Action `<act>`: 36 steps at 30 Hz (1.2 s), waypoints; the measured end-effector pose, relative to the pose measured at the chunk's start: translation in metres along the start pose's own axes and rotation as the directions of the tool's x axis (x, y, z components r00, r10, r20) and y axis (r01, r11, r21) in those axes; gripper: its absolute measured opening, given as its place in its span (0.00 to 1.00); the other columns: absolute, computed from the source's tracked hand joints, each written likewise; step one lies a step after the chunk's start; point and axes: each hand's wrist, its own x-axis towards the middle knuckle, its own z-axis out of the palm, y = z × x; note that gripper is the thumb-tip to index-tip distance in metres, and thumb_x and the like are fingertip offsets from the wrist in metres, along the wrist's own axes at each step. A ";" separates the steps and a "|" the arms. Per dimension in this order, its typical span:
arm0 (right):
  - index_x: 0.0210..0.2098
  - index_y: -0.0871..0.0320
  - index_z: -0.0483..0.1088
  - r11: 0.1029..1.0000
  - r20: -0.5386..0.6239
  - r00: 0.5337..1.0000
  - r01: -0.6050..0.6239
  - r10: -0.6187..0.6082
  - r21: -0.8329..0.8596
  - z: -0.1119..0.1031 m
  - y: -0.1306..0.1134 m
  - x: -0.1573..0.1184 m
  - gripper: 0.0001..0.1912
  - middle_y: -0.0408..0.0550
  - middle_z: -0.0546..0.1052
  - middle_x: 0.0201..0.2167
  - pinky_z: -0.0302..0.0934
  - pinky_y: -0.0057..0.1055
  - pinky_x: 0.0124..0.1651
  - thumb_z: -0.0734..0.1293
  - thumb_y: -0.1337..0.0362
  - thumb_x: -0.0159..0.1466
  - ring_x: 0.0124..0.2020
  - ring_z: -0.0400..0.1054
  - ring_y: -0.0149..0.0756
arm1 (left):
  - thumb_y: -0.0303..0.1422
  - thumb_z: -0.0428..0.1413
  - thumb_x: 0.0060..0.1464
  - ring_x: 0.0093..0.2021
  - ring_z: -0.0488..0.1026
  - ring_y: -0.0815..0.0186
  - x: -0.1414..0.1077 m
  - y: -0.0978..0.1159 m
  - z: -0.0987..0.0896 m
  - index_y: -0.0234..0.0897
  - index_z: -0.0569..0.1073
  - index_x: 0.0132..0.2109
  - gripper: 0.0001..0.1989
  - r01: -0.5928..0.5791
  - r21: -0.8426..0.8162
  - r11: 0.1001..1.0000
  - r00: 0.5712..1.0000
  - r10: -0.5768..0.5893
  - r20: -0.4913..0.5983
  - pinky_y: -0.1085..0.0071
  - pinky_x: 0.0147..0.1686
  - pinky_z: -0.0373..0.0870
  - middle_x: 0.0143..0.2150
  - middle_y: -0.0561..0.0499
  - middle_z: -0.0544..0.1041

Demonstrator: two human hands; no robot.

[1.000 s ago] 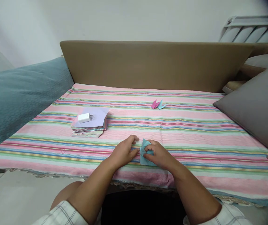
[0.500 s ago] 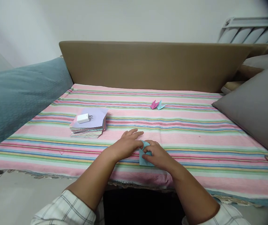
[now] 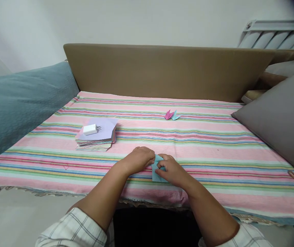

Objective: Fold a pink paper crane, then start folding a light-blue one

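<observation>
A small light-blue sheet of origami paper point(image 3: 155, 175), partly folded, lies on the striped cloth close to me. My left hand point(image 3: 141, 159) has its fingers curled together at the paper's upper left edge, gripping it there. From the right, my right hand point(image 3: 171, 169) reaches over the paper, thumb and index finger bent towards each other on it. Both hands cover part of the sheet, so its folds show only in part. Farther back sit two small folded paper pieces, one magenta point(image 3: 168, 115) and one light blue point(image 3: 175, 115), side by side.
A stack of coloured paper point(image 3: 108, 128) lies at the left with a white charger plug point(image 3: 90, 129) on top. A teal cushion point(image 3: 26, 99) borders the left, a grey pillow point(image 3: 283, 120) the right. Behind stands a brown backrest point(image 3: 162, 72). A small brown loop point(image 3: 293, 175) lies far right.
My left hand's fingers, spread and raised before, have curled down onto the paper's edge. My right hand has stayed nearly still on the sheet.
</observation>
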 end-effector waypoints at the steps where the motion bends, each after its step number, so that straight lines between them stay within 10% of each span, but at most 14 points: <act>1: 0.26 0.56 0.72 1.000 -0.002 1.000 -0.004 0.004 -0.004 0.000 0.000 0.000 0.06 0.50 0.68 0.47 0.55 0.39 0.51 0.64 0.65 0.57 0.50 0.59 0.44 | 0.30 0.51 0.54 0.38 0.70 0.63 0.001 0.000 0.001 0.38 0.70 0.30 0.06 -0.024 0.029 0.999 0.999 0.023 0.026 0.70 0.40 0.63 0.33 0.50 0.74; 12: 0.25 0.57 0.69 0.999 -0.050 0.999 -0.013 0.010 -0.051 0.003 -0.001 0.001 0.03 0.49 0.68 0.43 0.55 0.36 0.49 0.66 0.66 0.55 0.48 0.60 0.42 | 0.33 0.54 0.52 0.39 0.70 0.61 0.003 -0.002 0.009 0.38 0.71 0.36 0.04 0.054 0.095 0.994 0.997 -0.059 0.048 0.69 0.38 0.63 0.35 0.49 0.75; 24: 0.27 0.57 0.71 0.997 -0.044 0.999 -0.013 0.010 -0.071 0.003 -0.001 0.002 0.14 0.50 0.69 0.42 0.55 0.37 0.48 0.58 0.60 0.64 0.46 0.61 0.41 | 0.34 0.55 0.50 0.39 0.71 0.63 -0.002 -0.008 0.009 0.41 0.71 0.43 0.12 0.206 -0.207 0.956 0.976 -0.216 -0.023 0.70 0.39 0.65 0.39 0.52 0.76; 36: 0.27 0.57 0.69 0.996 -0.121 0.993 -0.011 0.000 -0.090 0.009 -0.002 0.004 0.05 0.49 0.70 0.42 0.54 0.36 0.48 0.64 0.63 0.59 0.46 0.61 0.41 | 0.34 0.53 0.50 0.34 0.71 0.66 0.001 -0.011 0.021 0.40 0.71 0.38 0.08 0.327 -0.349 0.878 0.915 -0.386 -0.115 0.73 0.34 0.64 0.33 0.54 0.75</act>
